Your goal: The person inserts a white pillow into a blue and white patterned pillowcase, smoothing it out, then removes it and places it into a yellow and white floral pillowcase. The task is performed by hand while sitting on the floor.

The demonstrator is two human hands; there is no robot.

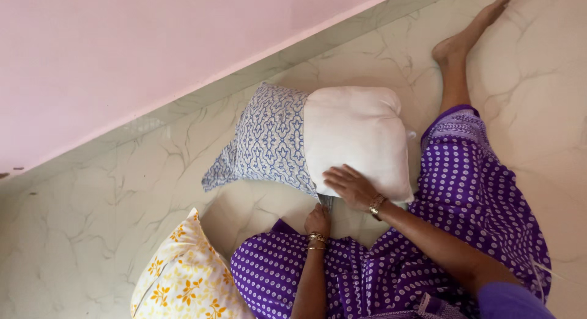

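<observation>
Nearest my view is my purple white-dotted cotton garment point(440, 233), draped over my folded legs on the pale veined marble floor point(92, 233). Working from the left, a soft square pillow in a cream cover printed with yellow-orange flowers point(183, 276) lies by my knee, fully covered and touched by neither hand. Next, my left hand point(318, 221), bangles at the wrist, is closed in a pinch on the lower edge of the blue-and-white patterned fabric pillowcase point(269, 141), right at its open mouth. To the right of it, my right hand point(350, 185) lies flat with fingers spread, pressing on the near side of the plump plain white pillow point(361, 138). That pillow rests on the floor just in front of my lap, near the foot of the plain pink wall point(153, 50). I judge the job about a third done: the pillow's left end sits inside the case, while the larger right part is bare. What is left, as I read it, is drawing the case along the rest and squaring the corners. I see no packages, labels or signs; the only markings are the printed patterns on the fabrics.
</observation>
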